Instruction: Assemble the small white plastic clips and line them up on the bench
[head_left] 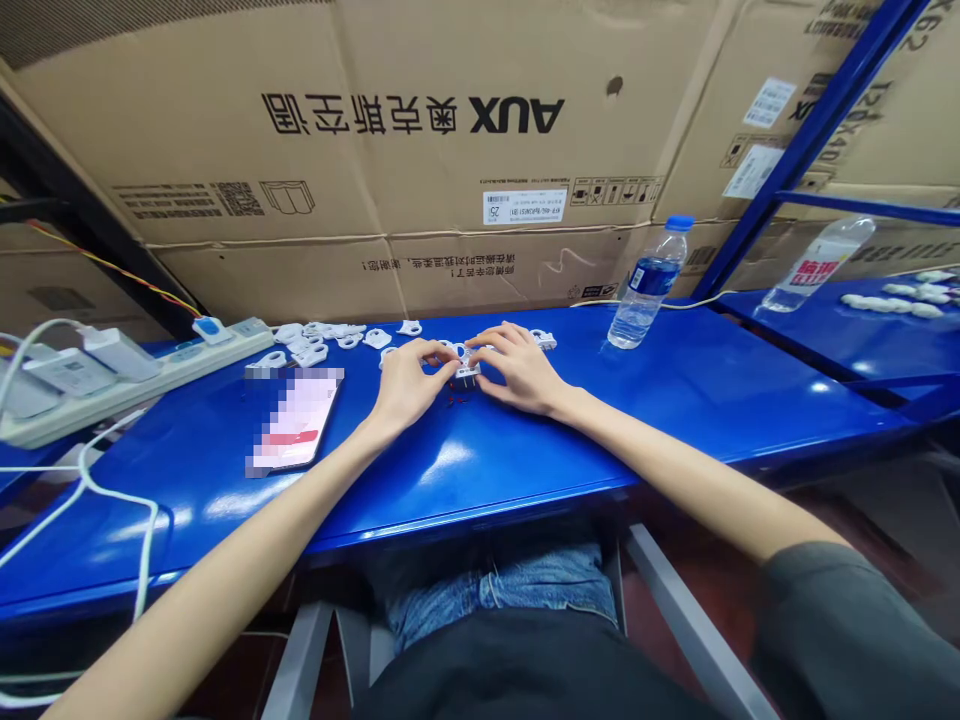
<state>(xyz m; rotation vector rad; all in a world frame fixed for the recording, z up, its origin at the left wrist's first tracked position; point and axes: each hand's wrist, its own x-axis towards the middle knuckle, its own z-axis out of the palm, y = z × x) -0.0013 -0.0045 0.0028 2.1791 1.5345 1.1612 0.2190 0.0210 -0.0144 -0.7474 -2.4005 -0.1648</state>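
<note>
Between my two hands, on the blue table, is a small white plastic part with a dark piece under it. Tiny red bits lie just in front of it. My left hand pinches the part from the left with thumb and forefinger. From the right, my right hand grips it, thumb low and fingers bent over the top. The fingers hide much of its shape. Loose white plastic pieces with ring-like openings lie behind and left of my left hand, and another few show behind my right hand.
A phone lies left of my left forearm. Farther left is a power strip with chargers and white cables. A water bottle stands at right, before the cardboard wall. Another bottle stands beyond the blue frame.
</note>
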